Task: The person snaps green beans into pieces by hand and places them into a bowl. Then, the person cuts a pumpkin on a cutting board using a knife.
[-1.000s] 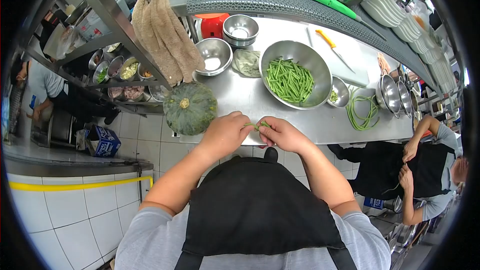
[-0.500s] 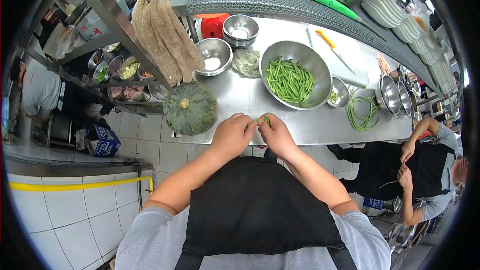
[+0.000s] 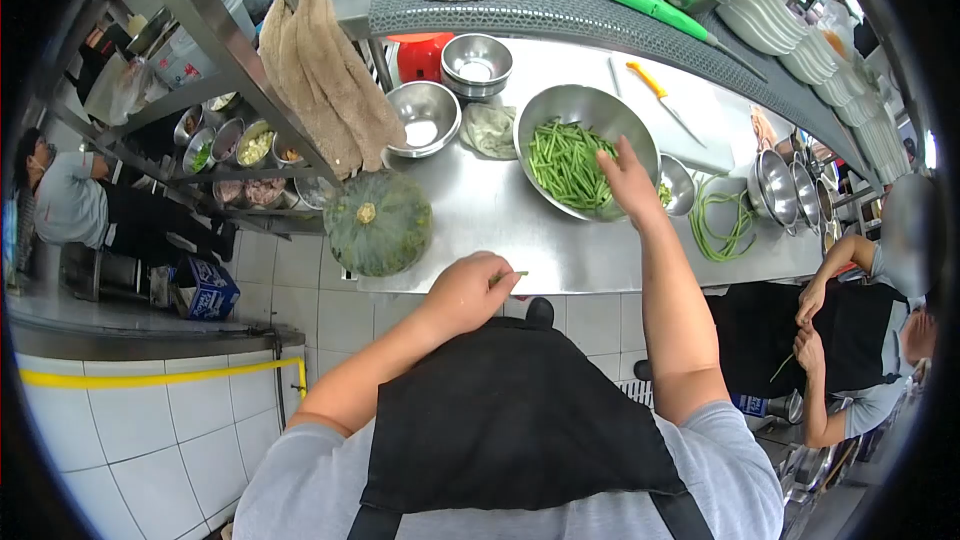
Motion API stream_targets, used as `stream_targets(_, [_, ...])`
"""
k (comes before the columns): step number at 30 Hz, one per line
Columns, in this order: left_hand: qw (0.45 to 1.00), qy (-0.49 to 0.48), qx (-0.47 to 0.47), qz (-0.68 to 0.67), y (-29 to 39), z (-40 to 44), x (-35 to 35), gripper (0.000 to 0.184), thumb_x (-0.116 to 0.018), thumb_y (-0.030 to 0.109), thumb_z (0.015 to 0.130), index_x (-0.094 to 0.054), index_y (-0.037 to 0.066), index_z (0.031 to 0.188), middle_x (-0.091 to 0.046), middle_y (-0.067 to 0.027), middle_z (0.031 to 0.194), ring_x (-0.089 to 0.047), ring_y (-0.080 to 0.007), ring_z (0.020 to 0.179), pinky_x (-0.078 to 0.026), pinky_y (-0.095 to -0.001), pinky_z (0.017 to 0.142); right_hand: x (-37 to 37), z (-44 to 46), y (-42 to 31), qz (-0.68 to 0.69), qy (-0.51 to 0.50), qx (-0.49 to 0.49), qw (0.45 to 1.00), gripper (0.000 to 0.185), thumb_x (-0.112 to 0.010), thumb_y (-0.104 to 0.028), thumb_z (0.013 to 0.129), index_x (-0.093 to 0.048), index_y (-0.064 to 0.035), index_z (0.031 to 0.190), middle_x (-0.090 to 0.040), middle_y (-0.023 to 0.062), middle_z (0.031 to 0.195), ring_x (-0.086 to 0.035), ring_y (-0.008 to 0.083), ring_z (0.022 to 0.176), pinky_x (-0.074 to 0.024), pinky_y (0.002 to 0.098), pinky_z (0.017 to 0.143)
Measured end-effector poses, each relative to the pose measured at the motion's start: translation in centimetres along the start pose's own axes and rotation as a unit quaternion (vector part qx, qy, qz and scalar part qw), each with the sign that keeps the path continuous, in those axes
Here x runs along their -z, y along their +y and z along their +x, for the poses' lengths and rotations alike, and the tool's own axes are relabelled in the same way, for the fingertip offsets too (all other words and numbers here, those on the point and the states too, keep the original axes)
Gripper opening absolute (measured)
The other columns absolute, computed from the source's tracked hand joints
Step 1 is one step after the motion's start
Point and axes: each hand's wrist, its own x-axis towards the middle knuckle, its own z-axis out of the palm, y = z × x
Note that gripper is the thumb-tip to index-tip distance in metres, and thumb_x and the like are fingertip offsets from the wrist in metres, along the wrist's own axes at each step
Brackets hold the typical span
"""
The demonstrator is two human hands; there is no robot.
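At a stainless-steel kitchen counter (image 3: 475, 210), a short, thin piece of green bean (image 3: 519, 275) is pinched between the fingers of the left hand (image 3: 467, 292) near the front edge, only its tip exposed. The right hand (image 3: 630, 182), its fingers spread apart, is extended over a wide, round steel mixing bowl (image 3: 588, 100) part-filled with bright-green cut beans (image 3: 560, 165); nothing is seen in its grasp, and whether the beans are touched cannot be told. Just beside it, a small round steel bowl (image 3: 682, 176) is set, near a loose tangle of long, uncut green beans (image 3: 704, 230). A large, mottled dark-green pumpkin (image 3: 378, 225) is placed at the left. Cut beans could be spilled if the mixing bowl's near rim is caught by the right wrist; the pinched piece could be lost to the pale tiled floor (image 3: 590, 320) if the left fingers are loosened.
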Motion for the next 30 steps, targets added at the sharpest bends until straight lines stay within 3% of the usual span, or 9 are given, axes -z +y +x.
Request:
stream_targets(3, [1.000,-0.024,-0.003,0.020,-0.9,-0.5,-0.2,0.027,-0.063,0.024,0.095,-0.067,-0.001,0.088,-0.063,-0.0162,0.078,-0.059,-0.0312,0.070,-0.047,-0.0399,0.066,4.4,-3.2,-4.3,0.086,-0.093,-0.040,0.991,0.035,-0.059,-0.024,0.101,-0.061,0.0036,0.123,-0.069,0.0094,0.106,-0.063,0.0178,0.105,-0.0468,0.0304,0.097])
stream_targets(7, [0.992,-0.109,0.057,0.021,-1.9,-0.2,-0.9,0.034,-0.059,0.029,0.099,-0.067,-0.002,0.087,-0.064,-0.0175,0.077,-0.060,-0.0293,0.068,-0.046,-0.0393,0.065,4.1,-12.2,-7.7,0.127,-0.424,0.008,0.897,0.032,-0.065,-0.014,0.095,-0.063,-0.0044,0.125,-0.069,0.0070,0.100,-0.065,0.0154,0.089,-0.0524,0.0309,0.082])
stream_targets(10, [0.994,-0.108,0.025,0.002,-1.4,0.6,-1.5,0.037,-0.058,0.031,0.101,-0.067,-0.002,0.087,-0.064,-0.0169,0.076,-0.060,-0.0267,0.067,-0.046,-0.0394,0.065,3.1,-15.5,-9.6,0.146,-0.440,0.072,0.883,0.024,-0.065,-0.014,0.094,-0.066,-0.0042,0.116,-0.069,0.0116,0.096,-0.066,0.0224,0.083,-0.0531,0.0342,0.076])
stream_targets(15, [0.991,-0.125,0.043,0.008,-0.3,2.0,-2.3,0.035,-0.060,0.034,0.099,-0.068,-0.001,0.101,-0.066,-0.0138,0.081,-0.062,-0.0239,0.071,-0.049,-0.0368,0.068,4.7,-13.5,-6.9,0.013,-0.292,0.189,0.937,0.014,-0.064,-0.011,0.092,-0.066,0.0005,0.100,-0.066,0.0206,0.085,-0.065,0.0345,0.077,-0.0514,0.0399,0.070])
stream_targets(17, [0.994,-0.107,0.022,-0.009,-0.1,2.5,-2.8,0.036,-0.061,0.034,0.098,-0.068,0.000,0.107,-0.068,-0.0130,0.083,-0.062,-0.0233,0.072,-0.050,-0.0358,0.069,6.7,-11.4,-4.7,0.029,-0.123,0.114,0.985,0.015,-0.064,-0.015,0.093,-0.066,-0.0004,0.097,-0.066,0.0212,0.087,-0.064,0.0400,0.079,-0.0497,0.0478,0.070])
stream_targets(21, [0.991,-0.133,0.022,0.022,-0.1,3.4,-3.3,0.035,-0.065,0.031,0.096,-0.067,0.001,0.112,-0.068,-0.0114,0.085,-0.061,-0.0189,0.072,-0.050,-0.0328,0.069,11.4,-5.4,-0.5,-0.016,0.103,-0.006,0.995,0.023,-0.064,-0.019,0.096,-0.067,0.0007,0.108,-0.067,0.0195,0.087,-0.064,0.0371,0.075,-0.0504,0.0438,0.069])
stream_targets(23, [0.983,-0.171,0.065,-0.003,0.2,3.8,-3.6,0.035,-0.063,0.034,0.095,-0.069,0.003,0.110,-0.069,-0.0166,0.094,-0.066,-0.0301,0.082,-0.052,-0.0390,0.077,12.0,-3.5,2.7,-0.053,0.086,-0.038,0.994,0.028,-0.064,-0.020,0.095,-0.066,0.0001,0.114,-0.068,0.0204,0.088,-0.065,0.0379,0.077,-0.0508,0.0442,0.071])
stream_targets(27, [0.985,-0.148,0.086,0.004,2.2,4.8,-3.6,0.033,-0.064,0.031,0.095,-0.070,0.002,0.110,-0.069,-0.0160,0.092,-0.066,-0.0281,0.079,-0.052,-0.0371,0.075,12.8,-2.0,12.4,-0.106,0.148,-0.052,0.982,0.042,-0.063,-0.024,0.095,-0.060,-0.0007,0.129,-0.069,0.0227,0.092,-0.067,0.0401,0.084,-0.0516,0.0467,0.075])
stream_targets(30, [0.986,-0.132,0.101,0.005,2.4,5.2,-3.6,0.032,-0.064,0.030,0.095,-0.070,0.002,0.110,-0.069,-0.0147,0.090,-0.065,-0.0253,0.077,-0.052,-0.0350,0.073,16.0,-1.4,17.8,-0.148,0.094,-0.158,0.972,0.030,-0.063,-0.022,0.093,-0.068,-0.0019,0.114,-0.070,0.0225,0.101,-0.067,0.0407,0.091,-0.0522,0.0473,0.080])
